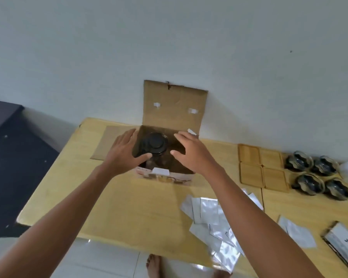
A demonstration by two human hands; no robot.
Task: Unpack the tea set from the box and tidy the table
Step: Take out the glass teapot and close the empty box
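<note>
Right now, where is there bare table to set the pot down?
Bare tabletop lies in front of the box, left of the plastic wrappers. The right side is crowded: coasters, cups, a carton.

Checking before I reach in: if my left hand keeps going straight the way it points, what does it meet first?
Probably the black lid of the teapot inside the open box; the left hand hovers open beside it, though depth is unclear.
</note>
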